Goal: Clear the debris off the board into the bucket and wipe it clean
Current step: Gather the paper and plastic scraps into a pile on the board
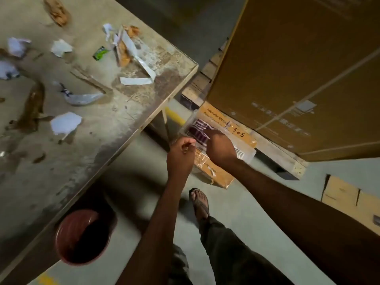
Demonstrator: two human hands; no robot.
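Note:
The worn, stained board (115, 128) fills the left side and is littered with debris: torn paper scraps (65, 122), white strips (135, 80), a green wrapper (100, 52), a clear plastic piece (84, 98) and brown bits (56, 10). A reddish bucket (78, 221) stands on the floor, half under the board's near edge. To the right of the board, off it, my left hand (181, 155) pinches the edge of a clear plastic packet (244, 153). My right hand (220, 149) reaches into the packet, its fingers on a purple-and-white striped cloth (195, 128).
The packet lies on an orange carton (242, 134) marked 5.05. Behind it a large cardboard box (298, 68) sits on a wooden pallet (287, 159). More cartons (345, 194) stand at the right. My sandalled foot (199, 202) is on the grey floor.

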